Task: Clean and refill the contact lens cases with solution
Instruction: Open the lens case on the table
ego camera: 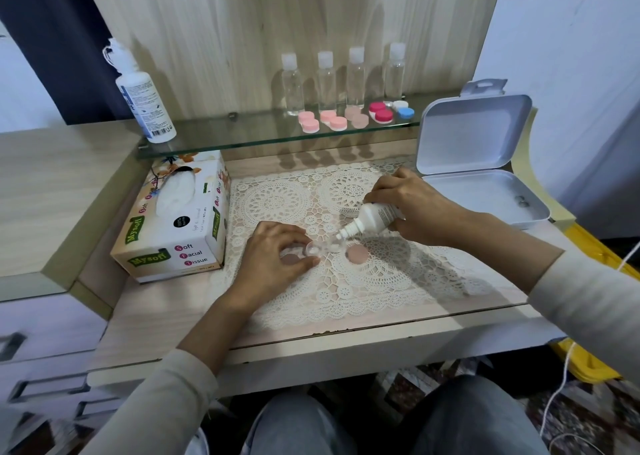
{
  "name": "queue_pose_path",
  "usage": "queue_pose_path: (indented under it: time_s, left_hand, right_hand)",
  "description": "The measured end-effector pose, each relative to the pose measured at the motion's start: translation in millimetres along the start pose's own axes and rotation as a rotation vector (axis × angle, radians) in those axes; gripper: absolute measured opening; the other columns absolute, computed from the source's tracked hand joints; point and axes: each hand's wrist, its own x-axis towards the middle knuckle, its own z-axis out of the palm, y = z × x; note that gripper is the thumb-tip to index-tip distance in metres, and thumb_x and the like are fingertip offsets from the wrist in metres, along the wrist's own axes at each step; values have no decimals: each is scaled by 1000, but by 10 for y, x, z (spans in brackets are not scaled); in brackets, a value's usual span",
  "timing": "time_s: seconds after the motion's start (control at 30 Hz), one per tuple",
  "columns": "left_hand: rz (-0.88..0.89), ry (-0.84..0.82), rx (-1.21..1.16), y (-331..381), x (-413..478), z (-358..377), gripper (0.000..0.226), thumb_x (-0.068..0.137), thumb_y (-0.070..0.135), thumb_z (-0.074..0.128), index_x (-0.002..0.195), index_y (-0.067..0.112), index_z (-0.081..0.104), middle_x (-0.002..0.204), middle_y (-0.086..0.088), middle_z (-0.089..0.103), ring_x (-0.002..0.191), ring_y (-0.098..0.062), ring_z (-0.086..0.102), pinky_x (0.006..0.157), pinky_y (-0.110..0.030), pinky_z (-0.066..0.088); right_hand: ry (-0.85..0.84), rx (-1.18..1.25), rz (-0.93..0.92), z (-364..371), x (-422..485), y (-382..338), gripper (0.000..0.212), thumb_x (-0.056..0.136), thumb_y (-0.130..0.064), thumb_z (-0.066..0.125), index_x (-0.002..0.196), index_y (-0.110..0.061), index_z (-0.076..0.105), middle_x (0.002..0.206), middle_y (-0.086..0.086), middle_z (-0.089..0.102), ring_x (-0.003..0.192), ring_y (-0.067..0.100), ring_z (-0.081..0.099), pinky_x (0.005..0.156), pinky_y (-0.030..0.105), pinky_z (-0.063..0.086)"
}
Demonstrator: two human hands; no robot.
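The clear case (pixel 318 248) is pinched at its nine o'clock end by the curled fingers of the left hand (pixel 273 257), flat on the mat (pixel 381 281). A tilted bottle (pixel 374 217) is gripped in the right hand (pixel 415 205), its nozzle pointed toward eight o'clock, just over the case. A pink cap (pixel 357 254) is seen at the case's three o'clock.

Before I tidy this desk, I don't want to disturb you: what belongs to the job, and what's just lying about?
Job: small bottle in right hand, open case held by left hand, cap, shelf cases.
Lying about: tissue box, tin, four clear bottles, big bottle.
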Motion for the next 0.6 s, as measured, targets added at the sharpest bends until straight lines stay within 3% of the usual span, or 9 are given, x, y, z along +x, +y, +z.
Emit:
queue_pose_path:
  time_s: [0.13,0.6]
  left_hand:
    - [-5,3,-7,1,0,3,28,69,34,78,93,22,71,106,10,63,105,-9,41,91,-29,36]
    - [-14,-16,8,-2,-1,-3,29,69,37,77,94,23,71,107,11,62,106,-10,41,93,-33,37]
  right_hand:
    - [-8,5,7,-10,-5,-12,53,73,0,67,124,-14,57,118,4,57,91,17,32,84,35,36]
    - [-11,34,46,8,-8,18,55,73,-6,71,126,-13,56,117,5,56,100,25,43,87,35,37]
